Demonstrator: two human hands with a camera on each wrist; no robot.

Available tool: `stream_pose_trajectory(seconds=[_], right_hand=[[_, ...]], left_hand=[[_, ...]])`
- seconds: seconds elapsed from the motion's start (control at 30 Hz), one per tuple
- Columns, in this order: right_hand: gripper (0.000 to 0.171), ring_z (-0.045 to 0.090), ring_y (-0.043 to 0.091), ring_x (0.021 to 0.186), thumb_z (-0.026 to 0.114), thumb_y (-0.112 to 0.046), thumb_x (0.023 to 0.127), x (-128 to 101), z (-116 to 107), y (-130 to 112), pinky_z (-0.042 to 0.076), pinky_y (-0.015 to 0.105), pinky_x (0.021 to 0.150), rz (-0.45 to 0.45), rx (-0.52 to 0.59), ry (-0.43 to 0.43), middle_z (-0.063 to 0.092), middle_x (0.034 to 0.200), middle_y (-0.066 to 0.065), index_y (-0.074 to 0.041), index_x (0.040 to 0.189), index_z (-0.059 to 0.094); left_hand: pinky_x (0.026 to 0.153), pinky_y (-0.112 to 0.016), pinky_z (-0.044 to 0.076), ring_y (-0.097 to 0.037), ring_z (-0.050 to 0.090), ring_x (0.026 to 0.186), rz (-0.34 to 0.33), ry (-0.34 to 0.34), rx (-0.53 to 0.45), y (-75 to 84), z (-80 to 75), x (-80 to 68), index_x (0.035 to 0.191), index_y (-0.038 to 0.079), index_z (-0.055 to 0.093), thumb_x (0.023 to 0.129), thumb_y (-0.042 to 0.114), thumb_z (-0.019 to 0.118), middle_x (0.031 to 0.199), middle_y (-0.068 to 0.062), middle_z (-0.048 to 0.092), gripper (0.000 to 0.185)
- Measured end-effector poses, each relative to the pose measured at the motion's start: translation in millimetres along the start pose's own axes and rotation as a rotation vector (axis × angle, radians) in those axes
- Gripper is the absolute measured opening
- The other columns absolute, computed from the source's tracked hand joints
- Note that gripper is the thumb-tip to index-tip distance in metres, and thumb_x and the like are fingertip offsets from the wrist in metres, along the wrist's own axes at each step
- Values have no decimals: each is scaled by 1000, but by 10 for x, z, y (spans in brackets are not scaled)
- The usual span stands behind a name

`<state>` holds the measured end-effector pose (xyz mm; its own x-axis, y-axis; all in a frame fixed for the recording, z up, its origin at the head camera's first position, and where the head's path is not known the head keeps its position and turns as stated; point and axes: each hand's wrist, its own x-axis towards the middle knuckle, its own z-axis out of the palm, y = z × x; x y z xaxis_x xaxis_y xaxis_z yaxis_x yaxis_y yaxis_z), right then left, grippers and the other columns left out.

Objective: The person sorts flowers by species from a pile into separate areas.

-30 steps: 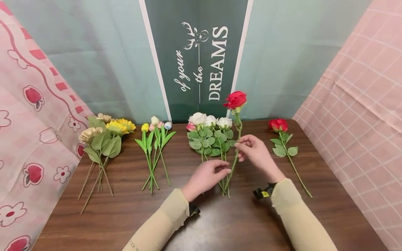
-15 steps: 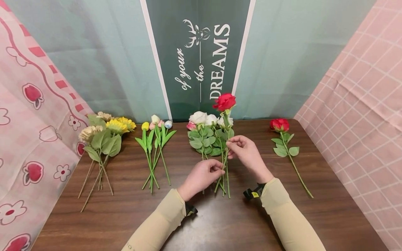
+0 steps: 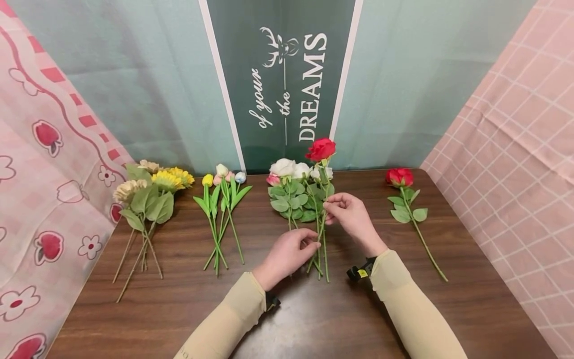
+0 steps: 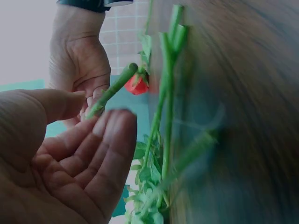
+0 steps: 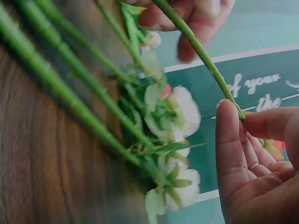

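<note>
No container shows; every flower lies loose on the counter (image 3: 179,309). Bare wood spreads near its front edge, and a gap separates the white bunch (image 3: 298,192) from a single rose (image 3: 399,178) lying near the right edge. The red rose (image 3: 321,148) stands raised over the white bunch, its bloom full. The right hand (image 3: 352,214) pinches its stem midway with curled fingers (image 5: 229,140); the left hand (image 3: 287,254) holds the lower stem between thumb and fingers.

My head camera looks down over the table (image 3: 179,309), while both wrist cameras closely share the red rose's stem (image 4: 110,93).
</note>
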<state>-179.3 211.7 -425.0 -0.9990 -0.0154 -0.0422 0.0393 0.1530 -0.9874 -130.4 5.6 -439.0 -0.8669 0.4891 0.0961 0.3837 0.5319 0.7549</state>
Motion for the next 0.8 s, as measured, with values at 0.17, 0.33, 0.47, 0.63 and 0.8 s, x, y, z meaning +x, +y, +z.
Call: stream_pose_trajectory(seconds=[0.17, 0.33, 0.47, 0.63, 0.8], right_hand=[[28, 70, 19, 69, 67, -12, 99, 161, -2, 85, 62, 48, 76, 53, -23, -61, 69, 95, 22, 8, 118, 60], [30, 71, 20, 72, 63, -9, 100, 284, 6, 195, 63, 40, 73, 114, -56, -102, 68, 101, 27, 12, 120, 57], [27, 71, 19, 70, 63, -7, 100, 329, 1, 299, 63, 34, 68, 160, -91, -111, 69, 94, 24, 13, 117, 59], [28, 71, 19, 67, 62, -7, 100, 317, -36, 318, 63, 35, 66, 178, -99, -117, 69, 88, 21, 14, 118, 60], [30, 72, 22, 70, 61, -9, 102, 287, -128, 293, 63, 36, 67, 147, -124, -119, 69, 94, 27, 13, 121, 60]], left_hand=[[94, -38, 53, -17, 61, 114, 106, 16, 262, -80, -103, -109, 144, 14, 59, 102, 39, 63, 130, -3, 63, 49], [114, -48, 40, -29, 39, 144, 263, -31, 493, -200, -221, -220, 158, 18, 41, 101, 47, 62, 158, -8, 42, 67], [120, -49, 29, -34, 28, 151, 382, -87, 623, -261, -246, -289, 160, 18, 37, 100, 52, 61, 165, -12, 31, 73], [123, -47, 22, -36, 27, 151, 434, -167, 671, -245, -213, -331, 161, 18, 35, 101, 54, 57, 166, -13, 27, 74], [124, -47, 21, -34, 26, 151, 451, -233, 677, -157, -116, -301, 162, 19, 32, 101, 56, 55, 165, -13, 30, 74]])
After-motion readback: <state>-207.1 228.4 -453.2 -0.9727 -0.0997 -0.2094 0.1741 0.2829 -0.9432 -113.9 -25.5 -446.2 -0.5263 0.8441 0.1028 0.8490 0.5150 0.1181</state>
